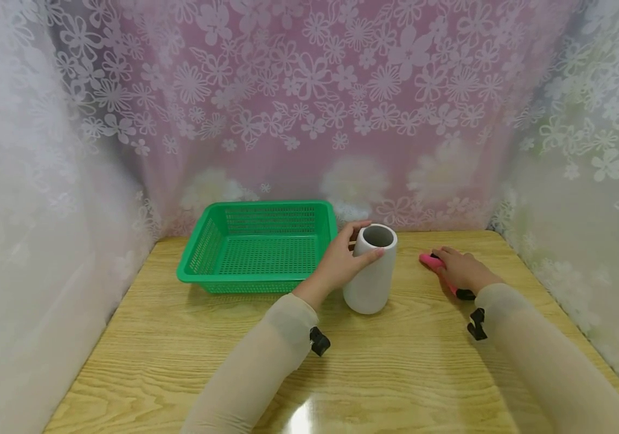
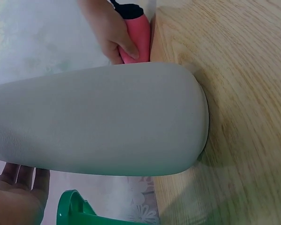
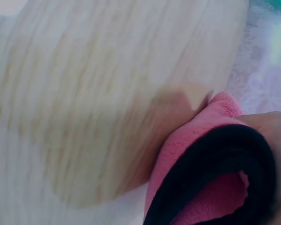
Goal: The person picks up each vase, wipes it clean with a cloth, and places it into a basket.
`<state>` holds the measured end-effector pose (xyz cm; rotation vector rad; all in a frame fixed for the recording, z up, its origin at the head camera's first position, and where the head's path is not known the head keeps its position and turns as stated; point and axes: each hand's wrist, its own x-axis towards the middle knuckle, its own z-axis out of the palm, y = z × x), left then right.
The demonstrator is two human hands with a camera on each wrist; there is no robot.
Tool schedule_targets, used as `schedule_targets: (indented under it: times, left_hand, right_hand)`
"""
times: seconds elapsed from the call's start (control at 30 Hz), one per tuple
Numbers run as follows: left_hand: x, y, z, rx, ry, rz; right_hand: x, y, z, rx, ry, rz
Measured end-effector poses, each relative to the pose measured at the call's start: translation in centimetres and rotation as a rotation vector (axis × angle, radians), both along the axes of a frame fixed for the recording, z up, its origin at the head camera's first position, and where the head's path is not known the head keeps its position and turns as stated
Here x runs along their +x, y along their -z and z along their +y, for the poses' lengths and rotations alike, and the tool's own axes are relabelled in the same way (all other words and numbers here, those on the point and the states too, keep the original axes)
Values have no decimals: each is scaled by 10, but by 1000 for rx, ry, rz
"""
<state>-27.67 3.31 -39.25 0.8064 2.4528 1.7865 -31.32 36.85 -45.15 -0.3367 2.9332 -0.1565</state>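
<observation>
A tall white vase (image 1: 370, 286) with a round open mouth stands upright on the wooden table. My left hand (image 1: 339, 262) grips it near the rim, thumb on the near side and fingers around the far side. To the right, my right hand (image 1: 468, 272) holds a folded pink cloth (image 3: 196, 129) with black edging, low at the tabletop. In the left wrist view the vase (image 2: 107, 119) fills the middle, and the pink cloth (image 2: 139, 35) shows beyond it. Part of the cloth is hidden beneath the right hand.
A green plastic basket (image 1: 249, 278) with perforated sides sits left of the vase, close to the left forearm. The wooden table (image 1: 396, 374) ends at a pink flowered curtain (image 1: 309, 120) behind, with pale curtains on both sides. Each sleeve carries a black clip at the wrist.
</observation>
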Motion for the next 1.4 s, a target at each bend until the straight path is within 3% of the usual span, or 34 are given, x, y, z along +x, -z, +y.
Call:
schedule_targets:
  times: [0.5,0.87,1.4]
  left_hand:
    - [1,-3,1,-7,1,-33]
    - [0,-4,3,6,-1,-25]
    - [0,0,1,27,0,-28]
  right_hand:
    - [9,-12,0,-23,-28,-4]
    - [28,-38,-6,-62,-87,70]
    - [50,-71,-22,-94,-56,139]
